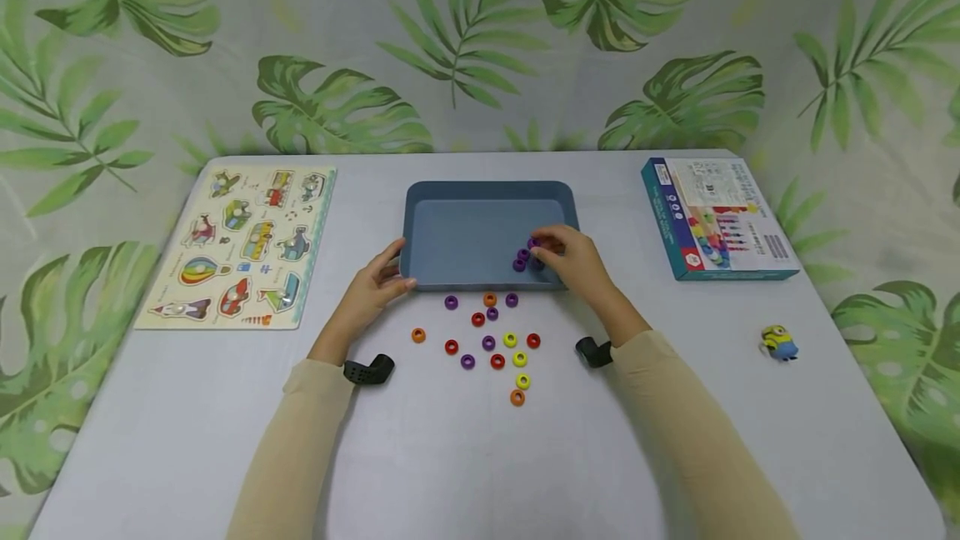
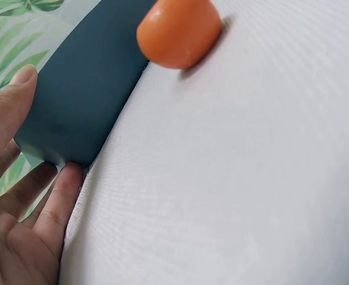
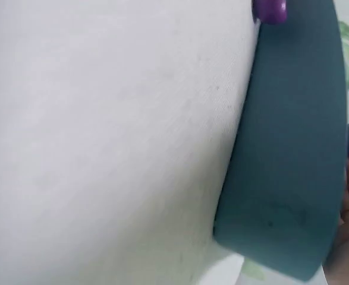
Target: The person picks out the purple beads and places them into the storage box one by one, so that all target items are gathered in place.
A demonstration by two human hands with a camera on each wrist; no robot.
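My left hand (image 1: pixel 371 283) holds the front left corner of the blue-grey tray (image 1: pixel 480 282), thumb and fingers set around its wall. Over the tray's right side, my right hand (image 1: pixel 573 261) pinches a purple bead (image 1: pixel 533 243) between thumb and fingertips. Just below those fingers lie several purple beads (image 1: pixel 518 265) on the tray floor, partly hidden by the hand. In the right wrist view the tray wall (image 3: pixel 287 130) hides most of the hand. An orange bead (image 2: pixel 180 32) shows close to the tray in the left wrist view.
In front of the tray, several loose beads are scattered on the white table: purple (image 1: pixel 488 343), red (image 1: pixel 497 362), yellow (image 1: pixel 520 359) and orange (image 1: pixel 418 335). A picture puzzle board (image 1: pixel 240 248) lies at left. A box (image 1: pixel 720 219) and a small yellow-and-blue figure (image 1: pixel 780 343) are at right.
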